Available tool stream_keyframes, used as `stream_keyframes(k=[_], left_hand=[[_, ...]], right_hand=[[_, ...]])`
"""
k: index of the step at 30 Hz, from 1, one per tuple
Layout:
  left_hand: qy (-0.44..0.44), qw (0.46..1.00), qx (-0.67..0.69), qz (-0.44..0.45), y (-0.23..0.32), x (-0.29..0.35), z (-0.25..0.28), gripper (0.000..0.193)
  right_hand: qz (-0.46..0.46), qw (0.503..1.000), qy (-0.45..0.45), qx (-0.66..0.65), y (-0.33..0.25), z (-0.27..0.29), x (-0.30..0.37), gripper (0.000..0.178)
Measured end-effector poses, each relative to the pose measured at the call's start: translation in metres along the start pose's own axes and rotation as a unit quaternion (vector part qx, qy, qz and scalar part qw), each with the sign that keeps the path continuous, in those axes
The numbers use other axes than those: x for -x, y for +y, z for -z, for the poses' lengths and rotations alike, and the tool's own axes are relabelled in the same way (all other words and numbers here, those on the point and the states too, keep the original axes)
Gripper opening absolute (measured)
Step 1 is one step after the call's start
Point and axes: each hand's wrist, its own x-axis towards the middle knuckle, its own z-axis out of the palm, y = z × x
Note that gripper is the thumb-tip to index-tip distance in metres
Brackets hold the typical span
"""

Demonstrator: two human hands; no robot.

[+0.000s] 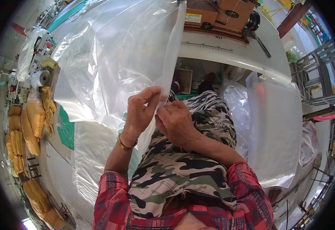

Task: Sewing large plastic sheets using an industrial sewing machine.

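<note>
A large clear plastic sheet (113,57) spreads over the left of the sewing table and hangs down toward my lap. Along its right side runs a folded edge, leading up to the brown sewing machine (225,19). My left hand (142,111) pinches this edge between thumb and fingers. Just below and to the right, my right hand (177,122) also grips the edge, its fingers curled in. Both hands are close together above the camouflage-patterned apron (190,168) on my lap.
A stack of translucent plastic sheets (275,134) lies at my right. The white tabletop (232,57) carries a printed ruler and a dark slender tool (263,46). Yellow-orange sacks (35,111) and a white roll (41,78) stand at far left; a metal rack (317,76) is at far right.
</note>
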Motion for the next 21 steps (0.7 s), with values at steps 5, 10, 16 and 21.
stream_keyframes(k=[5, 10, 16, 21], left_hand=[[-0.019, 0.996, 0.068, 0.056, -0.003, 0.001, 0.006, 0.014], [0.056, 0.997, 0.038, 0.04, -0.002, 0.001, 0.019, 0.01], [0.147, 0.986, -0.025, -0.08, 0.044, -0.026, 0.054, 0.007], [0.027, 0.996, 0.068, -0.057, 0.119, -0.058, 0.065, 0.007]], right_hand=[[0.07, 0.997, -0.027, 0.031, 0.006, -0.001, -0.005, 0.016], [0.048, 0.993, 0.014, -0.104, 0.062, -0.018, -0.004, 0.028], [-0.264, 0.881, 0.265, -0.289, 0.146, -0.13, -0.032, 0.063], [-0.334, 0.894, 0.24, -0.179, 0.124, -0.295, -0.148, 0.066]])
